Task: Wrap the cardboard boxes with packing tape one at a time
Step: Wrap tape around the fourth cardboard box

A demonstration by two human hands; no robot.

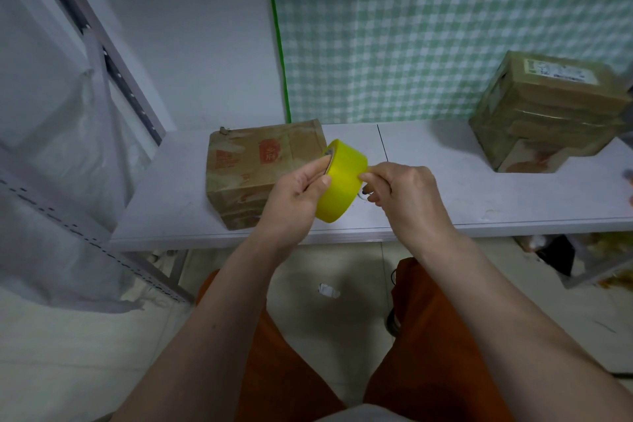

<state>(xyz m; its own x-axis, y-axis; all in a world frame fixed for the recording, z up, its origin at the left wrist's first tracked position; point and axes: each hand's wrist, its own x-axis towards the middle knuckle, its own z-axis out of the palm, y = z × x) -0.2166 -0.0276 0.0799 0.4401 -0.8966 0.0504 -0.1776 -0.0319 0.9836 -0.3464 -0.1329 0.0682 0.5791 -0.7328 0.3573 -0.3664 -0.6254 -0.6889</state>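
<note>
A yellow roll of packing tape is held above the front of the white table. My left hand grips the roll, with fingers through its core and the thumb on its outer face. My right hand pinches at the roll's right side, where the tape end lies. A brown cardboard box with red printing and glossy tape on it sits on the table just behind and left of the roll. A stack of taped cardboard boxes stands at the table's far right.
A green checked cloth hangs behind the table. A metal shelf frame with a clear plastic bag stands at the left. Bags and clutter lie under the table's right end. A scrap of paper lies on the floor.
</note>
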